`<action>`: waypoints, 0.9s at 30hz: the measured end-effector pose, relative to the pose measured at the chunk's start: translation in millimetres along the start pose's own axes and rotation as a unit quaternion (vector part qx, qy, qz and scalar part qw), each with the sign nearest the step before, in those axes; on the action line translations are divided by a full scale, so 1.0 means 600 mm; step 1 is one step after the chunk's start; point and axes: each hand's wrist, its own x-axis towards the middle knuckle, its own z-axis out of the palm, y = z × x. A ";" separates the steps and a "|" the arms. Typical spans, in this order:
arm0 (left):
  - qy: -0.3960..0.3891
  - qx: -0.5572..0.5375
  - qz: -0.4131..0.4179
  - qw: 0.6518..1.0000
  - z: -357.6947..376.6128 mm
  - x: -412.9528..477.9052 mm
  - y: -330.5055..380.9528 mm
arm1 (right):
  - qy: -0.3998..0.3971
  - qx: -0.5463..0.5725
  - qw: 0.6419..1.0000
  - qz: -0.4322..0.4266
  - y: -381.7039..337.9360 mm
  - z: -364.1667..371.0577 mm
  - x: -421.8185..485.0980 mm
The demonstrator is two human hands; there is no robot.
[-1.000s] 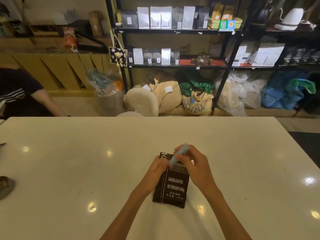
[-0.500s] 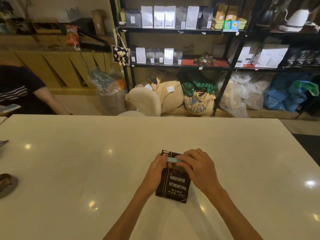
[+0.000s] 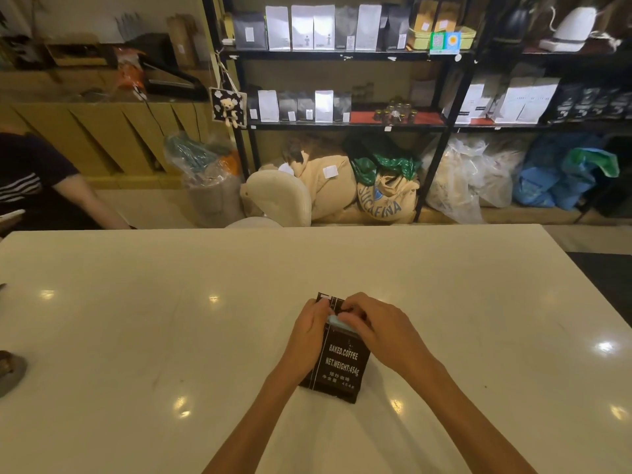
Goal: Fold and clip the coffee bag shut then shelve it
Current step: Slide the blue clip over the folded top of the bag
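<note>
My left hand (image 3: pixel 309 331) bare, my right hand (image 3: pixel 383 331) bare, no rings, no watch, both forearms uncovered, no sleeves in view

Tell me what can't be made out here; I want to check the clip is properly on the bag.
Head view only:
- The light blue clip: mostly covered by the right hand, so whether it is shut is unclear.
- The fold at the top of the coffee bag: hidden by the left hand and the right hand.
- The small print along the bag's bottom: too small to read.
</note>
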 end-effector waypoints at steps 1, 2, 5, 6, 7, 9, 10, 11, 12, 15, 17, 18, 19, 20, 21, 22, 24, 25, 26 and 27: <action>0.007 -0.003 -0.006 1.000 -0.002 0.003 -0.001 | -0.017 0.015 1.000 0.005 0.002 0.002 -0.001; 0.009 0.002 -0.010 1.000 -0.004 0.005 -0.001 | -0.032 0.014 0.999 0.000 0.006 0.004 -0.003; 0.010 0.014 -0.013 1.000 -0.008 0.007 -0.005 | 0.001 -0.019 0.998 -0.063 0.026 0.015 -0.009; 0.012 0.009 -0.014 1.000 -0.010 0.006 -0.006 | 0.033 -0.006 0.996 -0.080 0.030 0.019 -0.011; 0.014 0.002 -0.015 1.000 -0.011 0.006 -0.007 | 0.061 0.027 0.995 -0.081 0.028 0.020 -0.015; 0.016 -0.011 -0.024 1.000 -0.016 0.008 -0.012 | 0.091 0.100 0.989 -0.065 0.022 0.021 -0.019; 0.017 -0.015 -0.032 0.999 -0.018 0.009 -0.014 | 0.084 0.119 0.988 -0.058 0.018 0.021 -0.019; 0.020 -0.016 -0.033 0.999 -0.020 0.009 -0.017 | 0.059 0.121 0.990 -0.051 0.014 0.019 -0.019; 0.026 -0.014 -0.031 0.999 -0.020 0.009 -0.020 | 0.023 0.103 0.993 -0.045 0.015 0.017 -0.021; 0.052 -0.021 -0.035 0.998 -0.021 0.010 -0.023 | -0.056 0.079 0.995 -0.021 0.035 0.007 -0.034; 0.059 -0.019 -0.044 0.997 -0.022 0.012 -0.025 | -0.072 0.126 0.989 0.029 0.051 -0.004 -0.049; 0.053 -0.021 -0.048 0.997 -0.021 0.011 -0.024 | -0.069 0.142 0.986 0.051 0.058 -0.011 -0.056; 0.044 -0.021 -0.045 0.998 -0.021 0.010 -0.023 | -0.054 0.153 0.984 0.066 0.064 -0.020 -0.063; 0.034 -0.009 -0.038 0.999 -0.021 0.009 -0.024 | -0.024 0.164 0.983 0.076 0.073 -0.032 -0.070; 0.027 0.009 -0.021 0.999 -0.021 0.010 -0.026 | 0.020 0.173 0.981 0.085 0.086 -0.048 -0.077; 0.020 0.018 0.002 1.000 -0.023 0.007 -0.027 | 0.066 0.185 0.975 0.102 0.103 -0.067 -0.084; 0.020 -0.008 0.030 0.999 -0.026 0.002 -0.031 | 0.114 0.199 0.963 0.144 0.140 -0.107 -0.094; 0.024 -0.034 0.031 0.999 -0.027 0.003 -0.036 | 0.115 0.196 0.961 0.158 0.154 -0.119 -0.095; 0.022 -0.058 0.026 0.998 -0.028 0.002 -0.036 | 0.103 0.192 0.961 0.172 0.162 -0.123 -0.092; 0.023 -0.079 0.021 0.996 -0.026 0.002 -0.038 | 0.087 0.188 0.961 0.181 0.163 -0.119 -0.086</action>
